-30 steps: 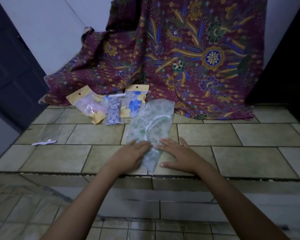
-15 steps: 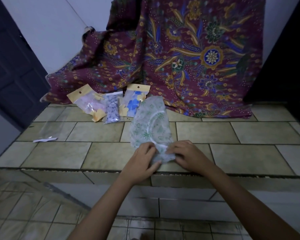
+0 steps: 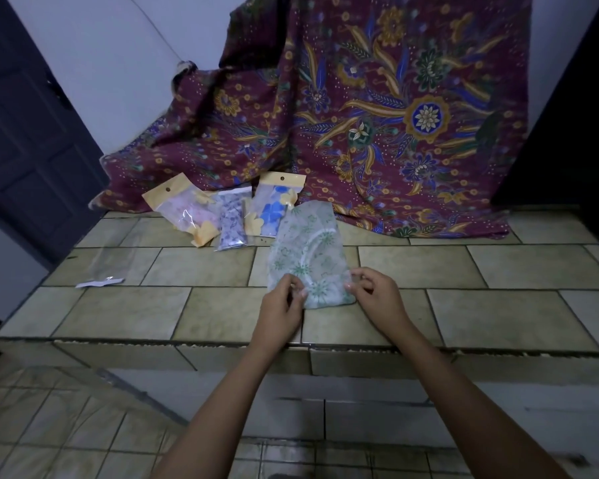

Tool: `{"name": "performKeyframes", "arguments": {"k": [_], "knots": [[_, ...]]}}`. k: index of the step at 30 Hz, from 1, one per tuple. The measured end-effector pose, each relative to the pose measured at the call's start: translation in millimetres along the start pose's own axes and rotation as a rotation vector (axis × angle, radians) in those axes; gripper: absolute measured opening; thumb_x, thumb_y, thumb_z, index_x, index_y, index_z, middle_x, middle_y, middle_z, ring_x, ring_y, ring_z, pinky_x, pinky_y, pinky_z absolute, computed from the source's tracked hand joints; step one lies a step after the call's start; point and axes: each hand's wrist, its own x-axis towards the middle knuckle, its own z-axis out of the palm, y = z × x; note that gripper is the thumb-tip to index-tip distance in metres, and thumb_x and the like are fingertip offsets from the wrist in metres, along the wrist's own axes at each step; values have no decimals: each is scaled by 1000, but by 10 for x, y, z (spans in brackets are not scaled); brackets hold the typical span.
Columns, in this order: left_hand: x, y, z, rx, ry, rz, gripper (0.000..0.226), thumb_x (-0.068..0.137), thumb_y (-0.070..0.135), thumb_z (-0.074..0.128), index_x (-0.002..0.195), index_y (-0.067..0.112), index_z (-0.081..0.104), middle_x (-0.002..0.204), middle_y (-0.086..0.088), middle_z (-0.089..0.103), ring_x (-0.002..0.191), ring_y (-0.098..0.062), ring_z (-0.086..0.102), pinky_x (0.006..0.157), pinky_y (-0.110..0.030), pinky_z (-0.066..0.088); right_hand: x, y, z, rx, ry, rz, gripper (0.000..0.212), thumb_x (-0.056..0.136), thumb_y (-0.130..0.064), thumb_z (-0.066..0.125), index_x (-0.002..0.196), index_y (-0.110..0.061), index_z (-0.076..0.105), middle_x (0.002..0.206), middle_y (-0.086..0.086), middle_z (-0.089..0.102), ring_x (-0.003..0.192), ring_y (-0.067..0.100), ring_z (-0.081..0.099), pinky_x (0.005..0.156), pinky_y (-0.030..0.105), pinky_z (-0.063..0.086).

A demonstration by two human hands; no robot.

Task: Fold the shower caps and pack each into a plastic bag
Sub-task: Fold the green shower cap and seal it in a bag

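A green-flowered translucent shower cap lies folded lengthwise on the tiled ledge, its near end turned up. My left hand pinches that near end at its left corner, and my right hand pinches it at the right corner. Three packed bags lie behind it against the cloth: one with a pink cap, one with a purple-patterned cap, one with a blue-flowered cap. An empty clear plastic bag with a white strip lies flat at the far left of the ledge.
A maroon batik cloth hangs down the wall and spreads over the back of the tiled ledge. The ledge's front edge drops to a tiled floor below. A dark door stands at the left.
My hands went from lying flat on the cap's near end to pinching it and lifting it, folding that end up and away from me. The cap now looks shorter.
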Motion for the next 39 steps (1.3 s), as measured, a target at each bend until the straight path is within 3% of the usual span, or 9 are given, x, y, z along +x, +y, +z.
{"name": "performKeyframes", "arguments": {"k": [3, 8, 11, 16, 21, 25, 32, 37, 39], "knots": [[-1, 42, 46, 9, 56, -71, 15, 86, 5, 56, 79, 13, 47, 61, 7, 46, 53, -2, 46, 51, -18, 28, -23, -55, 41, -63, 21, -73, 25, 87, -6, 59, 111, -12, 57, 52, -5, 43, 47, 1, 41, 49, 15, 33], [-32, 60, 104, 127, 77, -61, 12, 85, 11, 57, 83, 11, 45, 64, -4, 49, 60, -20, 46, 57, -30, 30, -121, -168, 133, -481, 77, -290, 16, 86, 0, 52, 100, -4, 57, 63, -10, 31, 75, 25, 49, 62, 34, 40], [-24, 36, 118, 200, 85, -17, 12, 84, 14, 59, 85, 7, 49, 63, -10, 51, 63, -27, 50, 59, -36, 37, -148, -104, 174, -631, 147, -424, 15, 70, 9, 59, 78, -3, 57, 65, 3, 44, 70, 31, 53, 54, 33, 44], [-24, -2, 108, 236, 149, -18, 12, 83, 13, 62, 89, 4, 57, 67, -13, 58, 68, -31, 56, 63, -37, 40, -51, 2, 124, -575, 118, -167, 18, 72, 15, 45, 74, 0, 55, 83, 15, 45, 87, 32, 48, 65, 33, 32], [-11, 14, 116, 285, 149, -8, 14, 83, 18, 63, 91, 7, 62, 74, -13, 63, 77, -31, 59, 71, -37, 42, -171, -19, 150, -583, 234, -577, 26, 74, -5, 37, 96, -10, 48, 91, 16, 57, 87, 25, 45, 71, 34, 45], [-31, 21, 105, 366, 142, -8, 18, 82, 22, 63, 93, 8, 62, 76, -11, 65, 80, -31, 60, 74, -36, 39, -140, 19, 179, -763, 129, -683, 36, 74, -15, 43, 103, -13, 64, 114, 13, 64, 108, 25, 48, 89, 36, 35], [-42, 8, 69, 275, 140, -33, 14, 86, 17, 62, 84, 4, 63, 81, -12, 53, 78, -32, 55, 72, -37, 41, -182, -78, 159, -1002, 81, -392, 22, 66, -20, 56, 77, -22, 75, 86, -2, 75, 89, 26, 66, 84, 48, 48], [-34, -5, 50, 170, 148, -109, 10, 83, 7, 57, 77, -1, 56, 85, -14, 48, 76, -32, 53, 73, -37, 43, -185, -67, 129, -871, -125, -301, 61, 75, -45, 26, 113, -20, 66, 128, -1, 60, 126, 28, 45, 109, 54, 16], [-29, -14, 36, 163, 141, -117, 7, 81, 5, 58, 78, 0, 55, 87, -14, 48, 77, -30, 53, 72, -36, 43, -182, -53, 142, -921, -128, -321, 64, 70, -46, 26, 112, -21, 67, 133, 5, 56, 126, 30, 44, 108, 54, 20]]}}
